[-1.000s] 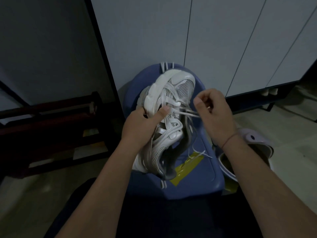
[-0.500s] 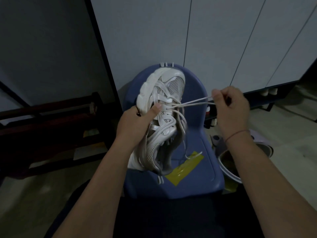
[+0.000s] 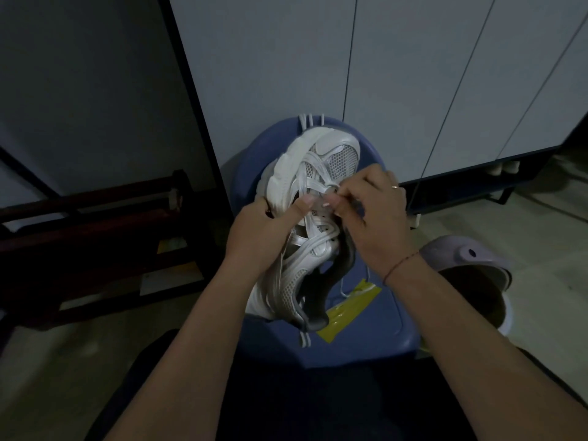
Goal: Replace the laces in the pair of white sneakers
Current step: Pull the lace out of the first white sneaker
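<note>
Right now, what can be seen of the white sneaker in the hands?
The white sneaker is chunky, with a lugged pale sole, mesh panels, glossy overlays and a dark grey collar lining. It is tilted, toe up and away, heel down over the blue chair; whether it rests there is unclear. A flat white lace crosses its front. The left hand grips its sole edge, thumb on the front; the right hand pinches the lace near an eyelet.

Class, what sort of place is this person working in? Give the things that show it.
Probably a room at home, perhaps an entryway: tall pale cupboard doors, a blue plastic chair, and a lilac clog beside it.
</note>
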### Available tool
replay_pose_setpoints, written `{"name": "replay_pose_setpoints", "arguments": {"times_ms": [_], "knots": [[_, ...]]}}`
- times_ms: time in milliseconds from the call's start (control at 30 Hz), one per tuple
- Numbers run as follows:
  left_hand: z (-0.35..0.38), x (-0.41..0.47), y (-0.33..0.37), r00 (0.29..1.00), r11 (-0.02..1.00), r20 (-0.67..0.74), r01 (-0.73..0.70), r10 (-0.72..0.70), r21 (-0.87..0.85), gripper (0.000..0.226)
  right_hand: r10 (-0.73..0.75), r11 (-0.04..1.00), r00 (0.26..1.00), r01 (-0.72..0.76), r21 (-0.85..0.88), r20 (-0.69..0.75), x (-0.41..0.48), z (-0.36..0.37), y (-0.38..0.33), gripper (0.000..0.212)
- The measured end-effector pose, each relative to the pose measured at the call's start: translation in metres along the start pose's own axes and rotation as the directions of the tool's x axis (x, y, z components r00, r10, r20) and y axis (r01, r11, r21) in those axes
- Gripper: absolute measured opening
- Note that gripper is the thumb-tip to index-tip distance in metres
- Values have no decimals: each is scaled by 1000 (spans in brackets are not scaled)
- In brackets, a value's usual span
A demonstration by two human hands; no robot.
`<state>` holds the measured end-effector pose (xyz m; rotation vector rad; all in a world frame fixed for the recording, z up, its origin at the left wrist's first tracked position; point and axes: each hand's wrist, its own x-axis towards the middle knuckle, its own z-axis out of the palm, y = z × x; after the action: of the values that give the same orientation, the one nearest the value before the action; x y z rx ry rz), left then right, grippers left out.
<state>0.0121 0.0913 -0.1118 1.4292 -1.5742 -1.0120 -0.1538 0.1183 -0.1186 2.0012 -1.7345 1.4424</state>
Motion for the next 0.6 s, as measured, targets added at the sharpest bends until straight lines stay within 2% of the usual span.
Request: {"name": "replay_pose_setpoints", "arguments": {"times_ms": [67,167,300,367,433,500,600], "knots": [[-4,1,0,1000,999,3,21,-21,-48,35,140,985,988,-132,110,-63,5,-10,6,27],[-9,5,-2,999,997,-25,35,-37,-72,43,359,927,919,-332,174,-162,10,-30,24,20],[-5,1,-2,999,998,-19,31,-32,-48,38,473,881,873,-473,31,-117,7,-30,29,16],[-2,-1,1,1000,999,-4,12,-12,-30,36,385,923,920,-383,35,-77,4,-24,18,10],[0,-2,2,1000,1000,-7,-6,6,9,37,217,975,976,-216,53,-13,1,-17,4,21],[1,-3,2,1000,1000,-11,-5,5,25,44,88,996,995,-87,-11,41,-3,-9,-3,34],[2,-3,0,1000,1000,-8,-3,4,17,54,15,993,999,-11,-117,39,-6,1,-6,35]]}}
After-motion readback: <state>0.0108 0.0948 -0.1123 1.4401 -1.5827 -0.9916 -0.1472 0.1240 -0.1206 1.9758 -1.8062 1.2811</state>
